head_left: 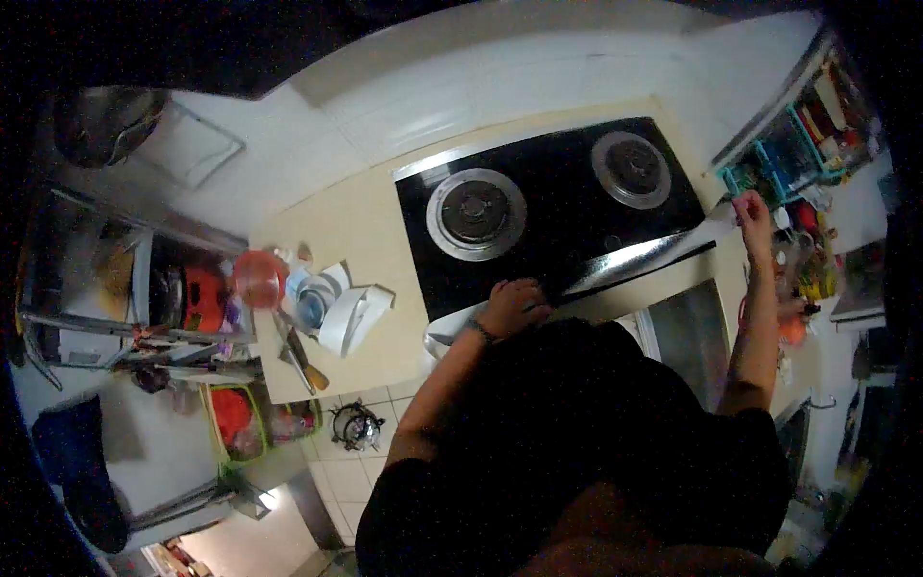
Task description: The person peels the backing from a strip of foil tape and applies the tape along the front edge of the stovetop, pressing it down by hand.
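A silvery strip (639, 260), shiny like foil or tape, runs along the front of the black glass stove (567, 221). My right hand (752, 210) is closed in a pinch at its right end, beyond the stove's right corner. At the front left of the stove, my left hand (514, 306) lies with curled fingers on the strip; a pale length of it shows left of the wrist. Between my hands the strip's lower edge is partly hidden by my body. Two round burners, a left one (476, 213) and a right one (631, 170), sit in the stove top.
Left on the counter (409, 361) are white paper pieces (354, 319), a red bowl (260, 279) and a knife (306, 361). A burner grate (357, 426) stands on the tiled floor. Turquoise baskets (793, 154) and several bottles crowd the right side.
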{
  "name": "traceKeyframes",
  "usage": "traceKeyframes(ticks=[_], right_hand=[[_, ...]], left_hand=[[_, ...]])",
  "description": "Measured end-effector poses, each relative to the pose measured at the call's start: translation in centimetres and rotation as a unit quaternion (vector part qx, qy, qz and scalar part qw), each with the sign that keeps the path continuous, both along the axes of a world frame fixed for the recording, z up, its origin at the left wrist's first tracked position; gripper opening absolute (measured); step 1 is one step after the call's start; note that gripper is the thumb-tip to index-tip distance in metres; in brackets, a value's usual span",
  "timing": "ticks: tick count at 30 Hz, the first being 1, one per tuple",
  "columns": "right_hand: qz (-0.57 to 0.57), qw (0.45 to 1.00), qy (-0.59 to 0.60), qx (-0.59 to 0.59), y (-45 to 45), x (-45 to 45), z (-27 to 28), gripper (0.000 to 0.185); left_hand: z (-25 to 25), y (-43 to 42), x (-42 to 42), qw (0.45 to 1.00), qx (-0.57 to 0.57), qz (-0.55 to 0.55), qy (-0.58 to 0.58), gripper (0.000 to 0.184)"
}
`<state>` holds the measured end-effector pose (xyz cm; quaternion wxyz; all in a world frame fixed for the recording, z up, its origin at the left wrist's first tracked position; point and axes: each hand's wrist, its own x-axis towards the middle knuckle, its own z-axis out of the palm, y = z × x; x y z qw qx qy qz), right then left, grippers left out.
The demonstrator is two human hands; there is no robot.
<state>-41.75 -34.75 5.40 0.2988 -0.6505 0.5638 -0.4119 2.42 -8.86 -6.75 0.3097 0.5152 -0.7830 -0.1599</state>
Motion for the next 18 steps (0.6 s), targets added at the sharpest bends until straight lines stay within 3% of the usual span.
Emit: traceKeyframes(ticks=[1, 2, 3, 5, 7, 8, 9, 12, 14, 18], right_hand=[[-0.039, 0.999, 0.038, -0.009, -0.5, -1.4, -0.5, 0.013], [0.029, 0.998, 0.051, -0.010, 1.3, 0.2, 2.3, 0.013], [0.018, 0.998, 0.053, -0.013, 1.4, 0.2, 2.3, 0.013], [0.002, 0.995, 0.079, -0.068, 0.9, -1.1, 1.6, 0.014], [-0.045, 0.972, 0.208, -0.097, 1.6, -1.7, 1.8, 0.010], [-0.039, 0.969, 0.219, -0.105, 0.0, -3.3, -0.5, 0.007], [-0.024, 0.967, 0.228, -0.111, -1.2, -4.6, -2.3, 0.005], [-0.050, 0.963, 0.245, -0.098, 0.6, -1.8, 0.6, 0.004], [-0.070, 0.942, 0.314, -0.097, 1.2, -2.0, 1.0, 0.007], [-0.099, 0.945, 0.303, -0.069, 0.9, -3.8, 0.0, 0.009]], left_hand=[[-0.6, -0.3, 0.0, 0.998, 0.029, -0.042, -0.025, 0.028], [-1.0, -0.4, 0.0, 0.989, 0.130, -0.039, 0.056, 0.025], [-1.3, -0.4, 0.2, 0.963, 0.232, -0.037, 0.133, 0.022], [-3.6, 0.1, 0.4, 0.931, 0.328, -0.004, 0.158, 0.021], [-3.2, 1.4, 0.8, 0.924, 0.297, -0.025, 0.241, 0.022], [-3.6, 2.0, 0.9, 0.944, 0.274, 0.014, 0.183, 0.023], [-5.6, 3.1, 1.4, 0.937, 0.277, 0.048, 0.206, 0.022], [-10.0, 3.7, 2.7, 0.887, 0.316, 0.082, 0.327, 0.021], [-7.3, 4.1, 3.6, 0.939, 0.330, 0.005, 0.101, 0.020], [-4.2, 3.8, 5.3, 0.925, 0.372, 0.023, 0.078, 0.014]])
